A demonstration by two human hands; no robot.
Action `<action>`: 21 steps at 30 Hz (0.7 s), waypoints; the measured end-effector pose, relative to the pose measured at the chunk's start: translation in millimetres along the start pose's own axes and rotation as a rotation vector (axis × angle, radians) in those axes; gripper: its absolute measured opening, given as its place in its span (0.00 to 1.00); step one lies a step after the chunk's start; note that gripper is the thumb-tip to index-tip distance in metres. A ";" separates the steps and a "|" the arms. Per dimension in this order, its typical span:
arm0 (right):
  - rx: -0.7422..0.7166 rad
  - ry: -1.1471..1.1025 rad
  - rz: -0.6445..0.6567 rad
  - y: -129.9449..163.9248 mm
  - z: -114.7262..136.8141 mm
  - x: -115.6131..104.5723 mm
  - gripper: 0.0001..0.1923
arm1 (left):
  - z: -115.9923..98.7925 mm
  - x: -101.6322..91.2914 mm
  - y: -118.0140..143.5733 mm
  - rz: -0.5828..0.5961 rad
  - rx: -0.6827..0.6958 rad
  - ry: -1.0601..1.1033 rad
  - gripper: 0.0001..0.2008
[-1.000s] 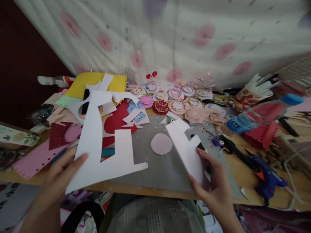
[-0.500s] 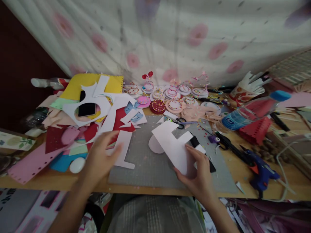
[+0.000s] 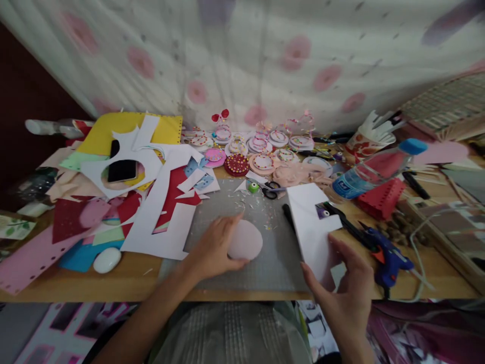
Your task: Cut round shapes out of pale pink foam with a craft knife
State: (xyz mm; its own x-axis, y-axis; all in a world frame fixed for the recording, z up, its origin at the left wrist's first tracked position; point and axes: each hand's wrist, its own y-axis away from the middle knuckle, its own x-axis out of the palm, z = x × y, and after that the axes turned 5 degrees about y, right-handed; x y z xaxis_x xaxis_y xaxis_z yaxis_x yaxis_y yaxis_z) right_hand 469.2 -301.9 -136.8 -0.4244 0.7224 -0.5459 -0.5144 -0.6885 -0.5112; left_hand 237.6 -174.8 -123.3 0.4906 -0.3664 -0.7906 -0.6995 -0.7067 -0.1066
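Thumb and fingers of my left hand close around the left edge of a pale oval disc lying on the grey cutting mat. To the right, my right hand grips a stiff white cut sheet with a square notch, tilted above the mat's right side. A dark-handled tool shows partly from behind that sheet. Beyond the disc lie scissors with black handles, a green googly-eyed piece and tiny scraps.
White offcuts, coloured sheets and a phone are piled on the left. Small decorated discs line the back. A leaning water bottle, a red box and a blue glue gun stand or lie at right.
My left hand has moved from the offcuts at left to the pale disc and taken hold of it. The right hand has carried the white sheet rightward, uncovering the disc.
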 end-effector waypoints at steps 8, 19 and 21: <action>-0.254 -0.107 0.502 29.4 36.8 49.9 0.38 | 5.2 3.3 65.3 -0.124 -0.064 -0.047 0.38; -0.138 -0.103 0.337 15.9 5.9 23.0 0.16 | -12.9 27.0 88.8 -0.043 0.123 -0.175 0.27; -0.081 -0.050 0.191 6.3 -5.2 15.9 0.11 | -14.1 35.7 80.7 0.036 0.151 -0.196 0.28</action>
State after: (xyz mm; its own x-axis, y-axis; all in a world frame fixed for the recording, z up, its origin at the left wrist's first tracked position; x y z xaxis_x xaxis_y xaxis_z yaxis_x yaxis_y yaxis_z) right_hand 463.1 -295.1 -152.2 -0.5458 0.5795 -0.6052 -0.3602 -0.8144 -0.4550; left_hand 206.0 -253.5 -151.6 0.3637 -0.2551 -0.8959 -0.7917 -0.5914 -0.1531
